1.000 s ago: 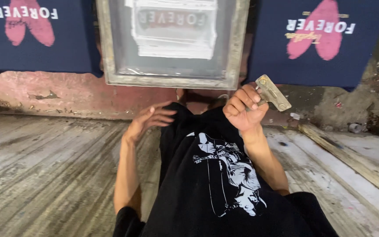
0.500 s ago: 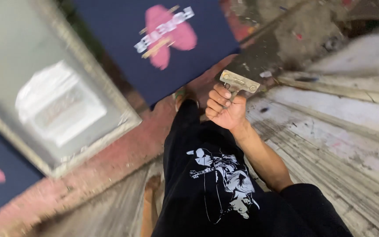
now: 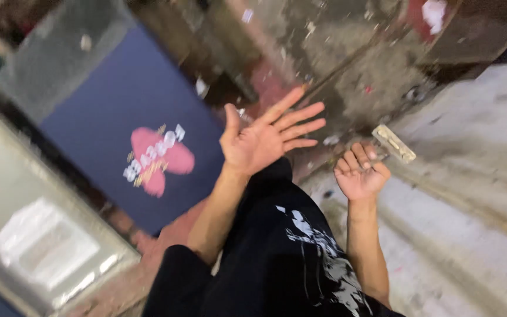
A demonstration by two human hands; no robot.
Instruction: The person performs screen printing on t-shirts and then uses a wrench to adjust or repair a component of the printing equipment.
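Note:
My left hand (image 3: 265, 138) is raised with palm up and fingers spread, holding nothing, above the edge of a dark blue cloth panel (image 3: 130, 129) with a pink print. My right hand (image 3: 360, 173) is curled around the handle of a small flat metal scraper (image 3: 393, 143), whose blade sticks out to the upper right. Both forearms rise from a black shirt with a white graphic (image 3: 318, 264) at the bottom of the view. The picture is tilted and blurred.
A metal-framed printing screen (image 3: 42, 246) lies at the lower left beside the blue panel. A pale worn wooden surface (image 3: 470, 194) runs along the right. Stained, littered ground (image 3: 347, 64) and a dark container (image 3: 470, 29) sit at the top.
The view has swung further to the right. My left hand rose from low beside the shirt to an open, spread palm. My right hand kept the scraper and dropped slightly.

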